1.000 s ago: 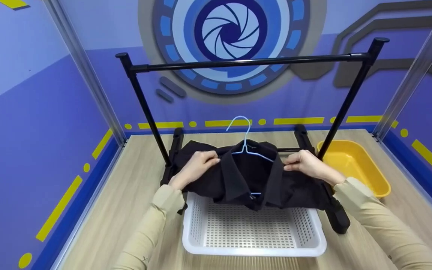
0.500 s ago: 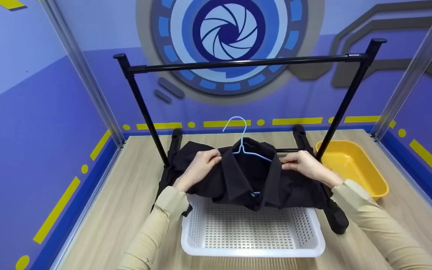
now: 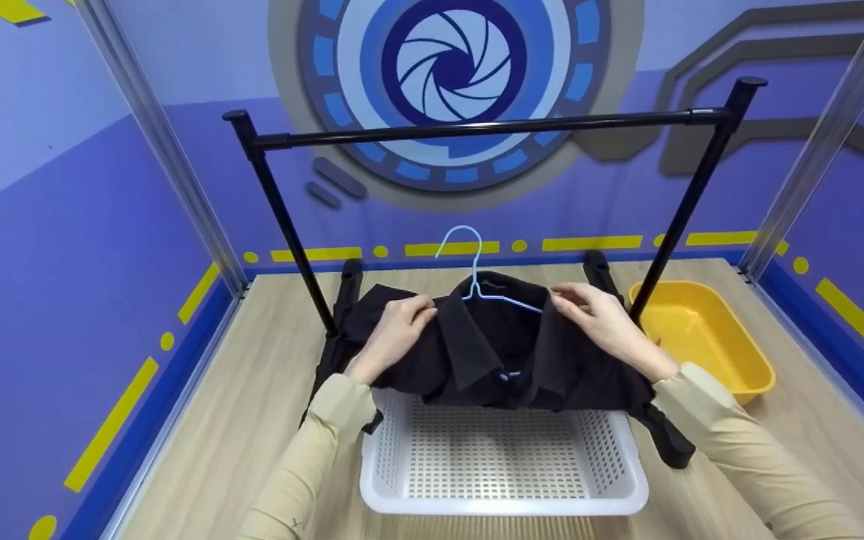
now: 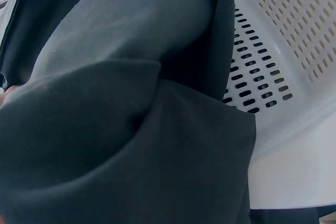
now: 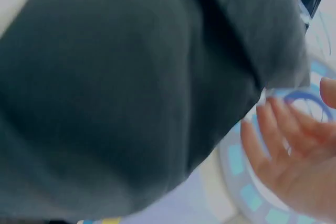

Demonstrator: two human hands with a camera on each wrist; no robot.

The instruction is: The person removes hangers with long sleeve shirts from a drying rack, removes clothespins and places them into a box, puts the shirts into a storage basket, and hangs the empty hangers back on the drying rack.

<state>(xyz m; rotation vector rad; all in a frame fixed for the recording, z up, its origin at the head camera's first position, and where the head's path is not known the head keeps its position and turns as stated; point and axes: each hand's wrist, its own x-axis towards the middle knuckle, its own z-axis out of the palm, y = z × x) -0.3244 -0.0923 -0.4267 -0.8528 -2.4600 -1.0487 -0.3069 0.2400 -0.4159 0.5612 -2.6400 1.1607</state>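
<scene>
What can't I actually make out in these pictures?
Hanger: head view, ends hidden by the shirt.
Basket: head view, far rim behind the shirt.
Mark inside the collar: head view, too small to read.
Left grip: left wrist view, nearly all behind cloth or off-edge.
Right grip: right wrist view, cut off by the right edge.

Long beige sleeves (image 3: 758,457) with wide, lightly creased cuffs (image 3: 343,409) clothe a person's forearms, leaving both hands (image 3: 396,330) (image 3: 603,319) bare; the left sleeve (image 3: 303,465) carries a small dark mark (image 3: 297,523) near the frame's lower edge.
</scene>
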